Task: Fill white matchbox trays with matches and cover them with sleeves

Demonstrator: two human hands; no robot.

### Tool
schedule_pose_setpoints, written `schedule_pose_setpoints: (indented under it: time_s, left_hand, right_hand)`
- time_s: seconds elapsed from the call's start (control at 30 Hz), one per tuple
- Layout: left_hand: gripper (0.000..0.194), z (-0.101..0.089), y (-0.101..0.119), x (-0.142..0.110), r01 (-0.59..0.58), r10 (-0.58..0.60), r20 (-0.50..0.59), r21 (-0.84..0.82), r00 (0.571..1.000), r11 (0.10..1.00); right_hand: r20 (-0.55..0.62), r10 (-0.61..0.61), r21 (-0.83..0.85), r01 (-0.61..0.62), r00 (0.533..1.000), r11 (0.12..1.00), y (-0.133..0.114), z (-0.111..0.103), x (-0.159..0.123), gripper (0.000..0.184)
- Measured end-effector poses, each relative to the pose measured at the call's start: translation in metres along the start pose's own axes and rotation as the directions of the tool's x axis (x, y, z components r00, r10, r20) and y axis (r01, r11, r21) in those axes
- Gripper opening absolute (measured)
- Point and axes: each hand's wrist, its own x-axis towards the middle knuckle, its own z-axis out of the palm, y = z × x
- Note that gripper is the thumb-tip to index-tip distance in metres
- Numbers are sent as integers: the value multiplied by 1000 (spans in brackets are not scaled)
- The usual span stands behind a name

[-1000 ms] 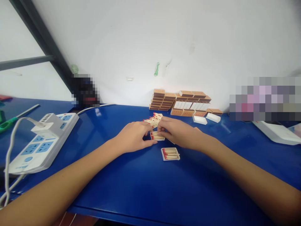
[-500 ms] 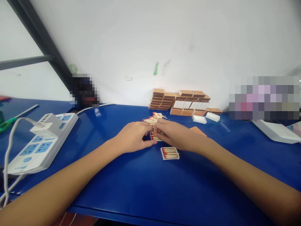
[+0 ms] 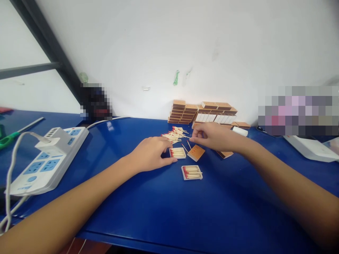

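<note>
My left hand (image 3: 150, 154) rests on the blue table, thumb and forefinger around the left end of a white matchbox tray (image 3: 178, 153) filled with red-headed matches. Above and right of it, my right hand (image 3: 210, 135) hovers with curled fingers; whether they pinch anything is hidden. Just below those fingers lie two loose matches (image 3: 184, 148) by an orange matchbox (image 3: 196, 152). A second filled tray (image 3: 191, 172) lies nearer to me, one match poking out at its right end. Behind the hands is a pile of loose matches (image 3: 174, 134).
Stacked matchboxes (image 3: 181, 112) stand against the wall, with more stacks (image 3: 219, 106) to their right. A white empty tray (image 3: 240, 131) lies by them. Another matchbox piece (image 3: 225, 154) is under my right forearm. A power strip (image 3: 47, 165) with a white cable is at left.
My right hand has moved from over the tray to the right and away from me, uncovering the tray, the orange matchbox and two loose matches. My left hand has stayed in place.
</note>
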Motion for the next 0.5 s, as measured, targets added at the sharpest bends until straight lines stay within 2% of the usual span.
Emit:
schedule_pose_setpoints:
  time_s: [0.13, 0.3, 0.5]
  left_hand:
    - [30, 0, 0, 0, 8, -8, 8, -8, 1000, 1000]
    - [30, 1, 0, 0, 13, -13, 14, 2, 1000, 1000]
    - [31, 2, -1, 1, 1, -1, 10, 17, 1000, 1000]
  right_hand:
    - [66, 42, 73, -47, 997, 996, -5, 10, -1, 25]
    - [-42, 153, -46, -155, 987, 987, -23, 25, -3, 25]
    - [-79, 235, -139, -244, 969, 960, -28, 25, -6, 32]
